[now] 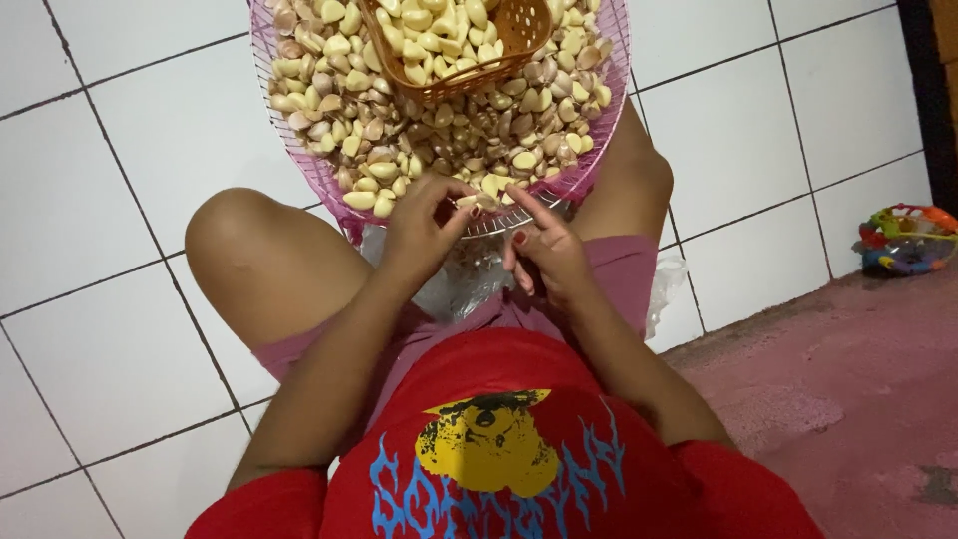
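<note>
Left hand (424, 225) pinching garlic clove (467, 200) | right hand (544, 250) loose, fingertip touching clove | over pink basket (319, 175) rim | floor (120, 200) tiled.

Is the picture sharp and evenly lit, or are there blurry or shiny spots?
Head view: light is soft and even, with faint sheen on the white floor tiles; the garlic in the pink basket looks sharp; the red shirt nearest the camera is slightly soft.
</note>
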